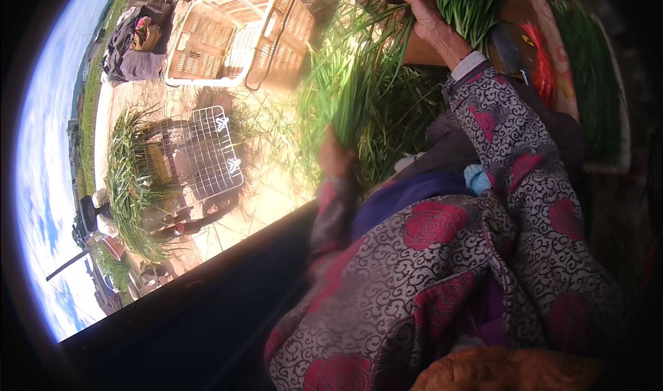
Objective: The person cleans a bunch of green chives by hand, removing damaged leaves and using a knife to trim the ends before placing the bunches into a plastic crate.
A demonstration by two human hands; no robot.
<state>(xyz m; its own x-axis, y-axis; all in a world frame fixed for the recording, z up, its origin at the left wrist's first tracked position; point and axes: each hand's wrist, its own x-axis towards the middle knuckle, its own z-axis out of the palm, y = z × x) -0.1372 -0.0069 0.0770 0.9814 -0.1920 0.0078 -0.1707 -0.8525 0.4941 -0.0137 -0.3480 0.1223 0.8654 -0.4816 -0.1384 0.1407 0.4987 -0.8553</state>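
Note:
My left hand (336, 157) is closed round the lower end of a bunch of garlic chives (345, 101), long flat green leaves that fan out away from me in the sunlight. My right hand (429, 23) reaches beyond the bunch, with its thumb and fingers pinched on some thin leaves at the far ends. What exactly lies between those fingertips is partly hidden. Beside my right wrist, a neat darker bunch of chives (471, 7) rests on a brown board (420, 51). Loose trimmed leaves (400, 125) are heaped below the held bunch.
A pale plastic crate (276, 56) stands at far left. Nearer, a white wire rack (204, 153) adjoins a vehicle piled with cut leaves (135, 177). To the right lie red ties (542, 66), a grey flat blade-like thing (507, 51) and a sack of greens (597, 87).

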